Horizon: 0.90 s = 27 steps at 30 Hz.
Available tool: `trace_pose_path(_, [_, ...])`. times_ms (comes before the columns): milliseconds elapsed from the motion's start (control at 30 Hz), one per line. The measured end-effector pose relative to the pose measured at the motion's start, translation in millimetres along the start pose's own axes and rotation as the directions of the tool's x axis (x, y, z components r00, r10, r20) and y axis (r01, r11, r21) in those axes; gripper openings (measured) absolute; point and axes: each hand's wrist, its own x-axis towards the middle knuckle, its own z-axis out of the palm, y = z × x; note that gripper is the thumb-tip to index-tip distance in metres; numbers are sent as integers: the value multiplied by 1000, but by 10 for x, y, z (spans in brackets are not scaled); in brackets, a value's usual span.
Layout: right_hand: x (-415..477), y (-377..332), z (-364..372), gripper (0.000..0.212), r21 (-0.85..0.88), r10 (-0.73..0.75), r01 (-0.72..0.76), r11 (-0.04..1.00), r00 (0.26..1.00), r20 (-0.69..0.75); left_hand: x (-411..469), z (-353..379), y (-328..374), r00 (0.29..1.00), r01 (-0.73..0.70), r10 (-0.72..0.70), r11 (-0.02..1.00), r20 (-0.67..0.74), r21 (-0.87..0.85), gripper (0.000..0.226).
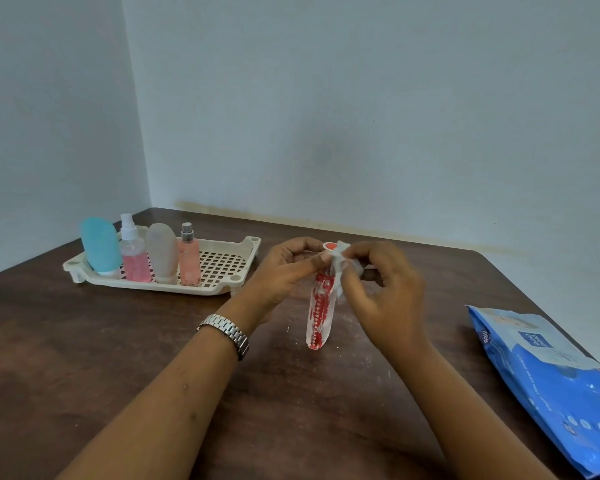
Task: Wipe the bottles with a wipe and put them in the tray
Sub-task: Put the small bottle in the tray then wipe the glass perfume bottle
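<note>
A clear bottle with red and white contents (318,315) stands upright on the brown table, its red cap at the top. My left hand (284,271) grips its neck just under the cap. My right hand (383,292) pinches a crumpled white wipe (342,263) against the top of the bottle. At the back left a cream perforated tray (222,268) holds a blue tube (100,244), a clear spray bottle with pink liquid (134,251), a frosted white tube (162,252) and a slim pink spray bottle (189,258), all standing in a row.
A blue pack of wet wipes (548,379) lies at the table's right edge. Walls meet in a corner behind the table. The right half of the tray is bare. A metal watch (227,332) is on my left wrist.
</note>
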Motion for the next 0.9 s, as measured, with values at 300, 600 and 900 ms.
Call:
trace_pose_path(300, [-103,18,47,20,-111,-172,217,970,932,319,13,-36,-41,1000,5,-3,997,22,-75,23])
trace_pose_path(600, [-225,88,-59,22,-206,-373,471,858,846,382,13,-12,-25,999,-12,12,1000,32,-5,23])
trace_pose_path(900, [-183,50,-18,21,-122,-257,314,942,904,342,14,-19,-35,998,15,-14,1000,56,-20,21])
